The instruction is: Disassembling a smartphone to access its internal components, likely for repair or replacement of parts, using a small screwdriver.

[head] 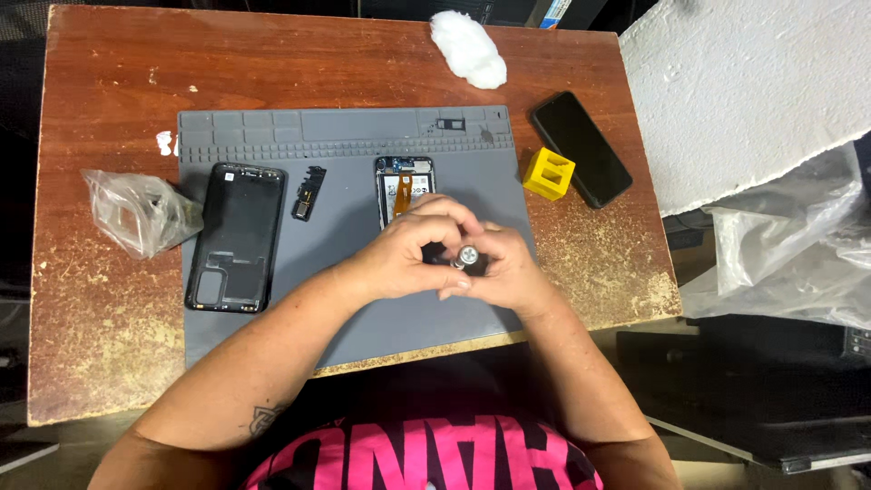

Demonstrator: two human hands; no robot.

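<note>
Fingers [434,238] of the left hand [413,254] curl over from the top and meet the fingers of the right hand [499,272], and between them both hands hold a small silver tool tip [465,258], a round metal piece that faces the camera. It is perhaps the end of a small screwdriver, but the view is too poor to be sure. This piece sits above the near edge of the grey work mat [354,181], just in front of the opened phone [405,189] with an orange ribbon inside. Such a metal piece is probably light, stiff and smooth, so it can slip; a pinch on its sides from both hands looks like the safe hold. On the mat lie also a black phone frame [238,238] and a small black part [308,192]. On the wooden worktop [109,109] rest a yellow block [548,173], a black phone [581,148], a plastic bag [141,211] and white wadding [468,48].
</note>
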